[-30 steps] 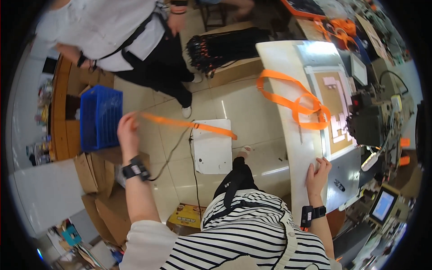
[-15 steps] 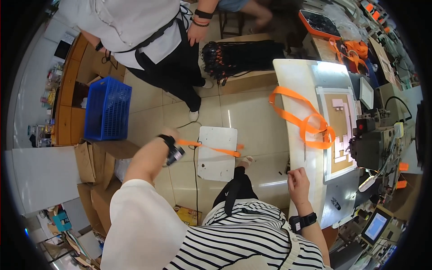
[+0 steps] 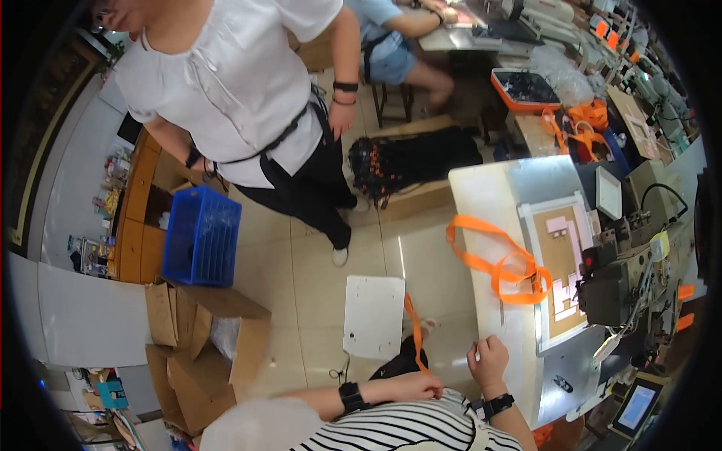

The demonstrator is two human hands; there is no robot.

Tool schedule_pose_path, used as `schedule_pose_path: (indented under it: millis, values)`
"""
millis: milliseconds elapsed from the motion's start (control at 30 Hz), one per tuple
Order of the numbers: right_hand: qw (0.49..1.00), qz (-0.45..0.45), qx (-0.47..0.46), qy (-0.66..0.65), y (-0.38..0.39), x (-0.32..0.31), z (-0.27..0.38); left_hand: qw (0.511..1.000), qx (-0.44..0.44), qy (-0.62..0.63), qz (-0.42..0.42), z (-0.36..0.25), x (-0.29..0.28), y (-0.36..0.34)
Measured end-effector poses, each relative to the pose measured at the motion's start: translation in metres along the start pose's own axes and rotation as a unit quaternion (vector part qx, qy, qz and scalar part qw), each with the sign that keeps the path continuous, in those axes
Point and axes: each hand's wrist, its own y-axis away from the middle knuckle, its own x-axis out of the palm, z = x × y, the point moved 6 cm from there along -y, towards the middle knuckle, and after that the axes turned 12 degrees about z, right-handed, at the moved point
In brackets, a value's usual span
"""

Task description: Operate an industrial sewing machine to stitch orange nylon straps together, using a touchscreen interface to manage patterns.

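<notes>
Left hand (image 3: pixel 416 386) drawn in against the striped shirt, grip closed on the lower end of an orange strap (image 3: pixel 413 331) that rises over the floor beside a white floor plate (image 3: pixel 374 316). Right hand (image 3: pixel 489 360) curled at the near edge of the tabletop (image 3: pixel 489 197); whether its grip holds anything cannot be told. A looped orange webbing (image 3: pixel 498 264) lies across the tabletop's middle, beside the sewing machine (image 3: pixel 620 282).

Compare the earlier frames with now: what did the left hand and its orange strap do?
The left hand swung from out over the floor in to the lap, bringing the orange strap along, still gripped. The right hand stayed on the table edge; the looped orange webbing there stayed put.
</notes>
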Motion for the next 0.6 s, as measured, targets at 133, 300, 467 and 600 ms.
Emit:
schedule_pose_path:
  millis: [133,300,467,600]
  values:
    - [1.0,-0.006,-0.01,-0.01,0.001,-0.001,-0.002,0.976,-0.095,-0.119,-0.154,-0.013,-0.023,0.029]
    - [0.998,-0.046,-0.037,-0.008,0.011,-0.003,0.002,0.976,-0.051,-0.155,-0.147,-0.03,0.024,0.04]
    - [0.997,-0.053,-0.019,-0.055,0.021,-0.003,-0.006,0.969,-0.025,-0.207,-0.13,-0.048,0.081,0.05]
    - [0.908,0.147,-0.025,-0.39,0.055,0.009,0.034,0.979,-0.013,-0.179,-0.1,-0.049,0.122,0.069]
